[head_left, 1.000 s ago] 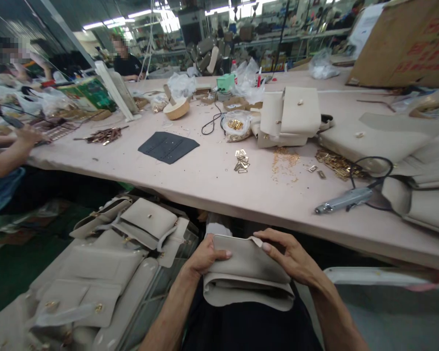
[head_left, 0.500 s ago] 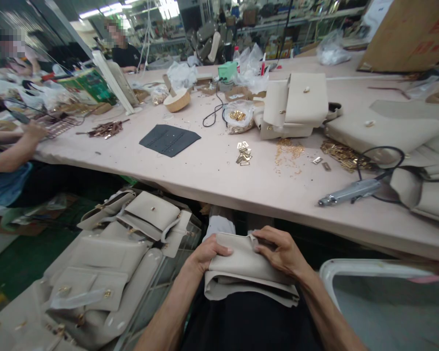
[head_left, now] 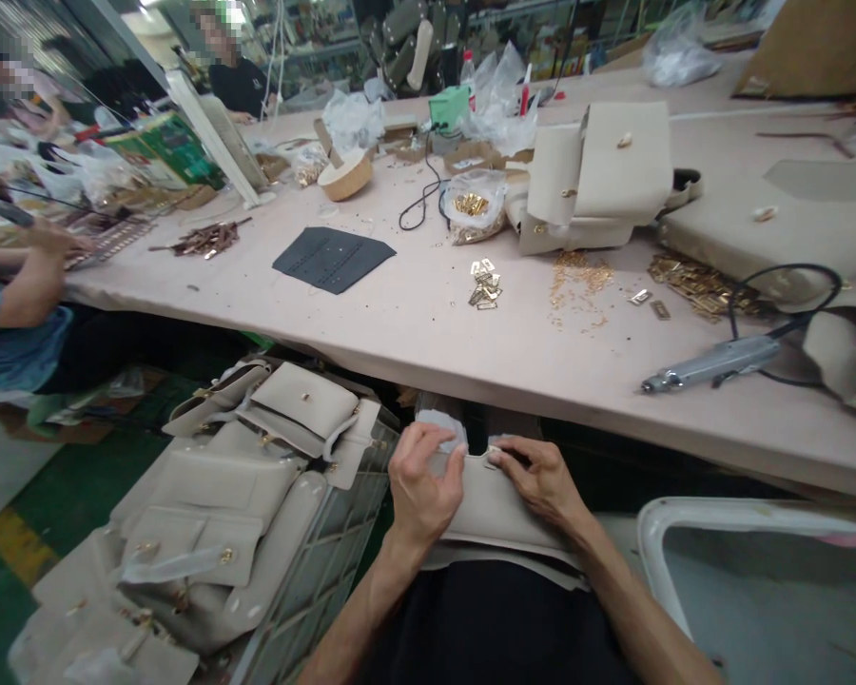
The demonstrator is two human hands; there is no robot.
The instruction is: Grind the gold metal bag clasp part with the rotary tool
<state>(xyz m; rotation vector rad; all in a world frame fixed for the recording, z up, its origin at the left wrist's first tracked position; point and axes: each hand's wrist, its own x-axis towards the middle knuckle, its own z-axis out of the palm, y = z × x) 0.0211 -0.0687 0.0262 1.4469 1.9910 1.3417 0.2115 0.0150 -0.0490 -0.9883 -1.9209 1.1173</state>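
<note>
A beige leather-like bag (head_left: pixel 496 504) lies folded across my lap, its upper edge facing the table. Curled at the left end of that edge is my left hand (head_left: pixel 428 480), thumb and fingers pinching it. My right hand (head_left: pixel 538 476) grips the same edge farther right, between thumb and forefinger. A small light-coloured bit shows at the right fingertips, too small to name. The bag's lower layers open toward my body, and my left hand covers its left side.
Finished-looking beige bags (head_left: pixel 206 495) fill a wire crate (head_left: pixel 328 571) at left. On the table (head_left: pixel 399 333) lie a grey power screwdriver (head_left: pixel 713 364), metal plates (head_left: pixel 485 285), small gold pieces (head_left: pixel 577 281) and a dark template (head_left: pixel 334 259). A white-rimmed tub (head_left: pixel 656 561) stands right. A co-worker's arm (head_left: pixel 29 276) is at far left.
My left hand has risen from the bag's left side to its upper edge, fingers now curled there. The right hand keeps its grip. The view has shifted slightly.
</note>
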